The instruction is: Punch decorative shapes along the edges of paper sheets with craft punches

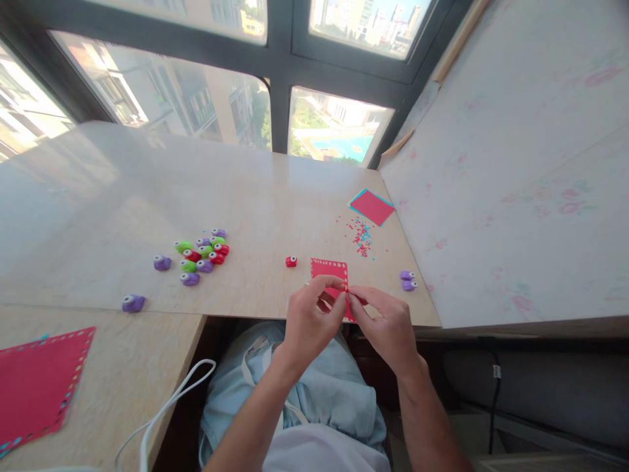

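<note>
Nearest me, my left hand (314,318) and right hand (386,324) meet at the table's near edge, fingertips pinched together on the lower part of a small red paper card (330,270). Both hands are closed in a fine pinch; whatever tiny thing sits between the fingertips is hidden, so I cannot tell more than that they grip the card's lower edge. The card lies flat on the beige table (246,196), and its visible edges carry a row of small punched holes.

At 9 o'clock from the card, close by, sits one small red paper punch (291,261). At 3 o'clock two purple punches (407,280) sit touching each other near the table's right edge. Farther out at 9 o'clock lies a cluster of green, red and purple punches (201,252), with a lone purple punch (133,303) at 8 o'clock near the front edge.

Far at 8 o'clock, on a lower surface, a large red sheet (39,383) shows a punched border with blue beneath.

At 1 o'clock lie scattered red and blue paper bits (362,236), and beyond them a red square stacked on a blue one (372,207).

I can read no writing or labels anywhere.
</note>
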Motion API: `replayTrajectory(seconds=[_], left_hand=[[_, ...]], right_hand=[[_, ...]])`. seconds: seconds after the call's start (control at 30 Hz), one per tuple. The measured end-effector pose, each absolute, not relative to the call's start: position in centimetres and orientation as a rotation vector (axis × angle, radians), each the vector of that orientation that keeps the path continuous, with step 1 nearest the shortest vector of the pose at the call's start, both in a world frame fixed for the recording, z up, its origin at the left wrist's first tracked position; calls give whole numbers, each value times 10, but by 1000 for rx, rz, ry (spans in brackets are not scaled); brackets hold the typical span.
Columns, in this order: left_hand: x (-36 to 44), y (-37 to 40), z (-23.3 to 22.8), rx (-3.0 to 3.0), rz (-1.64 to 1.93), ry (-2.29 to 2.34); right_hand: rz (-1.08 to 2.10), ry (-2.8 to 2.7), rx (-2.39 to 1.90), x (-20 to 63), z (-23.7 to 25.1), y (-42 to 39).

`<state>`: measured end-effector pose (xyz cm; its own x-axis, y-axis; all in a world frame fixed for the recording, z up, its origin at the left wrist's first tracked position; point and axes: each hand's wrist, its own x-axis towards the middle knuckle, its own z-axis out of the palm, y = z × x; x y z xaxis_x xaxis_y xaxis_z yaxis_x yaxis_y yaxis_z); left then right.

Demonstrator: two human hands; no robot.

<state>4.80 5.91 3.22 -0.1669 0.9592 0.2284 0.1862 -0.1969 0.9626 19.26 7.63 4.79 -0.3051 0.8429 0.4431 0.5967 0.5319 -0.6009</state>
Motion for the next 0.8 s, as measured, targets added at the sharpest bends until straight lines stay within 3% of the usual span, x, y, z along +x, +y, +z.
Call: replayTrajectory(seconds=[0.33,0.8], left_hand=[[50,56,35,1404,1423,1367],[53,56,33,1164,1417,1298]], right_hand=[[671,-1980,-1240,197,50,74],[683,-1965,-1211,199,52,69]])
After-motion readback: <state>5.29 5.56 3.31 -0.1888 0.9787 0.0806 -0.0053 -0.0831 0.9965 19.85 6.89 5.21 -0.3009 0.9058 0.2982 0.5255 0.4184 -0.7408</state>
